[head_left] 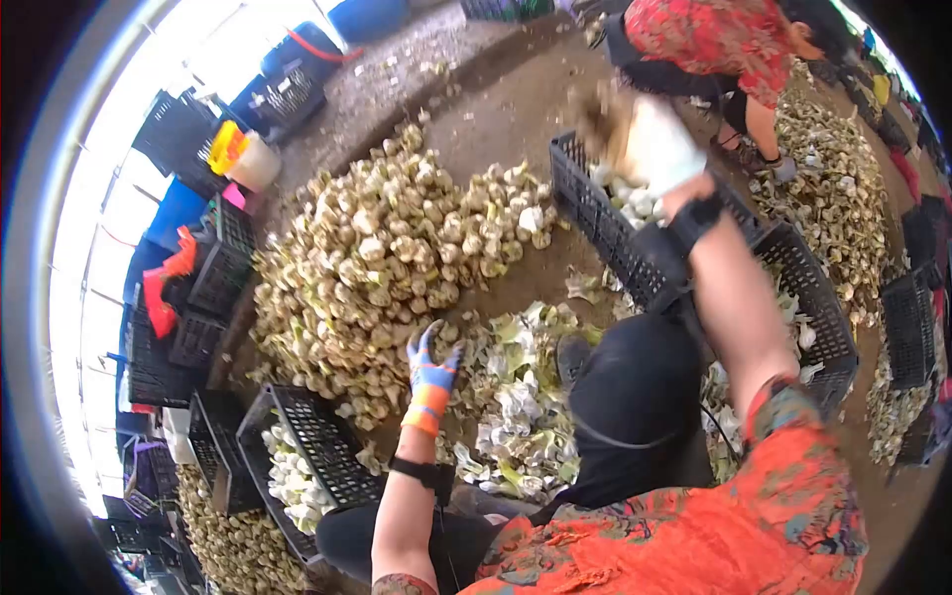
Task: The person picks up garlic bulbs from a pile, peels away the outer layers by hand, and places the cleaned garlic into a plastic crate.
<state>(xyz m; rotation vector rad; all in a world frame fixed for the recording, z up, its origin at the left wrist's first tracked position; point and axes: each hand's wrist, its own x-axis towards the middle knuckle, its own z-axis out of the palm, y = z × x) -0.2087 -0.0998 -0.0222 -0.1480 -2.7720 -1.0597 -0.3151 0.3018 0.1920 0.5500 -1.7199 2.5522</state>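
Observation:
My left hand (434,365), in a blue and orange glove, is at the near edge of a large heap of garlic bulbs (367,258). Its fingers are spread, with nothing clearly between them. My right hand (654,149), in a white glove and smeared by motion, is above a black crate (605,223) that holds white bulbs. A brownish blur is beside its fingers; whether they hold it is not clear. Between my legs and the heap lie loose peeled skins and leaves (526,397).
Another black crate of white bulbs (317,426) stands by my left knee, and one more crate (828,327) is at the right. A co-worker (704,40) bends beside a second garlic heap (833,188). A whitish bucket (255,164) stands at the upper left.

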